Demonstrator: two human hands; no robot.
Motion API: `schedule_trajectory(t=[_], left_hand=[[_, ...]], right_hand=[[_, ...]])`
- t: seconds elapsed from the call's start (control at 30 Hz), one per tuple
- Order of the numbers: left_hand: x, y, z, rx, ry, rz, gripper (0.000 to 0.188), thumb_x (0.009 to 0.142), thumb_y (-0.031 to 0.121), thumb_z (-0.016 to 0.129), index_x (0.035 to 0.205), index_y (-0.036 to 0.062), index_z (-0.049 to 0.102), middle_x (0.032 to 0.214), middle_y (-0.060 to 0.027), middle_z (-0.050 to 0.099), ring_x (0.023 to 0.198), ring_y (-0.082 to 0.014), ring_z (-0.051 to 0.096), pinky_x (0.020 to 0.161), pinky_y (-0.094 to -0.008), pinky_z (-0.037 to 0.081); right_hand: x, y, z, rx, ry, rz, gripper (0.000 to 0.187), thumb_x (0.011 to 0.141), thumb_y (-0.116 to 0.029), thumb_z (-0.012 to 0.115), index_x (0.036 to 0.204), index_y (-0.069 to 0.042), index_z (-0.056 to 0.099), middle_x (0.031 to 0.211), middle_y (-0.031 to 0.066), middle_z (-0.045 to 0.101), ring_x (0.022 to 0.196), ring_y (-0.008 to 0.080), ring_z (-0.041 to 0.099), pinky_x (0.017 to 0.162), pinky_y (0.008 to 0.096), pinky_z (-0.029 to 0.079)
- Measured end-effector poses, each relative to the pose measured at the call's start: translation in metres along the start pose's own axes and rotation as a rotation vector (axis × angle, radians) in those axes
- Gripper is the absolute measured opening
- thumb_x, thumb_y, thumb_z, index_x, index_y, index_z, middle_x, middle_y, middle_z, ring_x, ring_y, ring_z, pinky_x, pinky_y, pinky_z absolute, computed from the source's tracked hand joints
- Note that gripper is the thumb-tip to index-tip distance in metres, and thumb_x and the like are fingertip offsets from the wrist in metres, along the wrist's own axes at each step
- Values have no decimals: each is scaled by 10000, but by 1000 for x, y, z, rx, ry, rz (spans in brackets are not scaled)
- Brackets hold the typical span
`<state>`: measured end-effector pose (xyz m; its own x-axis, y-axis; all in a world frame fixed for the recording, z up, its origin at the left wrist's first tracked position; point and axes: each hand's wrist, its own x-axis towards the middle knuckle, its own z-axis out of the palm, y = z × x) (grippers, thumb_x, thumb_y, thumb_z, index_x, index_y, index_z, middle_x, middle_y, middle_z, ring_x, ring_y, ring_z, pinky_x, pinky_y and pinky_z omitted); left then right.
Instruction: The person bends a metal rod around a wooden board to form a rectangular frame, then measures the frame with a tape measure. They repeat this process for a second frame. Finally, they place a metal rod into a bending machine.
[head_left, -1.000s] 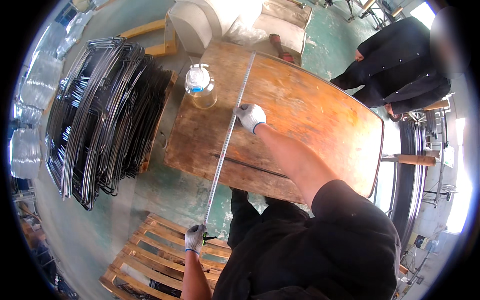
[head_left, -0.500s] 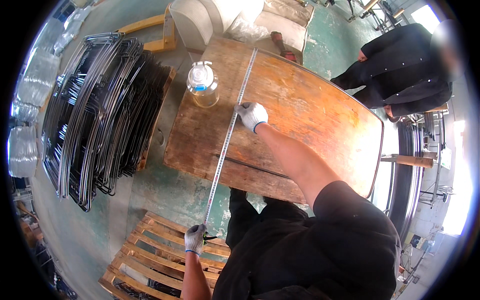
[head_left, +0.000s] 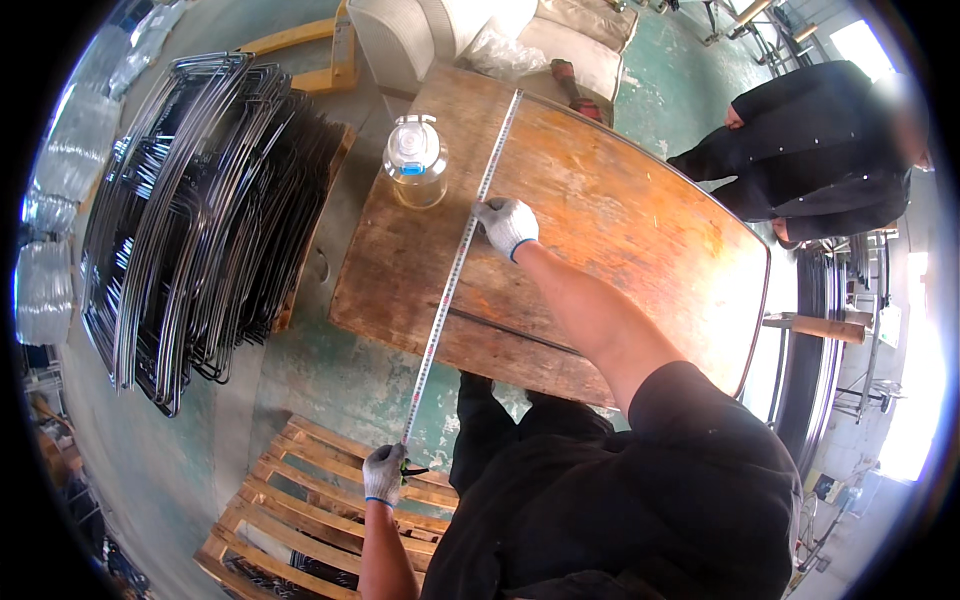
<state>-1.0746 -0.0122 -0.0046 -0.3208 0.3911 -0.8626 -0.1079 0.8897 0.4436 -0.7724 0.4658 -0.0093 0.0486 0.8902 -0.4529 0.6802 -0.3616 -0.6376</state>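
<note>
A tape measure (head_left: 443, 303) has its pale blade drawn out straight across the wooden table (head_left: 630, 240), running past the near edge toward my body. My left hand (head_left: 383, 475), in a white-grey work glove, is closed round its case beyond that edge; the glove mostly hides the case. Over the table, my gloved right hand (head_left: 510, 228) pinches the blade partway along. The blade's far end lies near the table's far edge. A clear jar (head_left: 416, 178) with a white lid stands left of the blade. A thin dark strip (head_left: 520, 333) lies near the table's front.
Stacked bent metal tube frames (head_left: 190, 220) stand at left on a pallet. A wooden pallet (head_left: 290, 500) lies below my left hand. A red-and-black power tool (head_left: 572, 88) rests at the far edge. A person in dark clothes (head_left: 810, 145) stands at right. Padded seats (head_left: 570, 40) sit behind.
My left hand has shifted slightly left and up with the tape case. The right hand keeps its pinch on the blade. The whole view has shifted a little.
</note>
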Motion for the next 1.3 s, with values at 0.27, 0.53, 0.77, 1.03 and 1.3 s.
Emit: schedule_trajectory(t=[0.27, 0.53, 0.77, 1.03, 1.3], left_hand=[[-4, 19, 0, -29, -9, -9, 313, 1059, 305, 750, 882, 47, 765, 726, 31, 594, 615, -88, 542, 555, -308, 442], [-3, 15, -2, 53, 34, -41, 355, 1029, 375, 798, 976, 24, 815, 739, 24, 601, 615, -100, 547, 530, -322, 465], [-2, 17, -1, 91, 67, -51, 389, 1039, 378, 819, 999, -9, 817, 765, -3, 641, 651, -111, 559, 588, -330, 483], [14, 9, -10, 158, 114, 21, 382, 1054, 327, 796, 1020, -54, 788, 779, -67, 648, 753, -143, 547, 714, -357, 498], [16, 13, -11, 151, 110, 17, 385, 1058, 320, 791, 986, -58, 770, 782, -69, 647, 749, -138, 538, 706, -352, 488]], right_hand=[[21, 29, 13, -138, 180, -192, 520, 1031, -610, 643, 1116, -154, 878, 1068, 227, 820, 1050, 432, 790, 955, 534, 613], [20, 15, 14, -9, -13, -9, 545, 1073, -589, 595, 1126, -125, 876, 783, 104, 825, 814, 261, 820, 877, 430, 618], [14, 3, 9, 3, -33, -24, 517, 1077, -547, 640, 1139, -91, 875, 747, 103, 807, 718, 224, 801, 802, 401, 622], [22, 5, 2, 85, -94, 4, 462, 1056, -479, 727, 1103, -43, 870, 776, 102, 813, 671, 193, 779, 702, 376, 619], [19, 1, 0, 172, -120, 19, 420, 1046, -402, 761, 1060, 9, 848, 781, 109, 800, 632, 189, 746, 637, 372, 602]])
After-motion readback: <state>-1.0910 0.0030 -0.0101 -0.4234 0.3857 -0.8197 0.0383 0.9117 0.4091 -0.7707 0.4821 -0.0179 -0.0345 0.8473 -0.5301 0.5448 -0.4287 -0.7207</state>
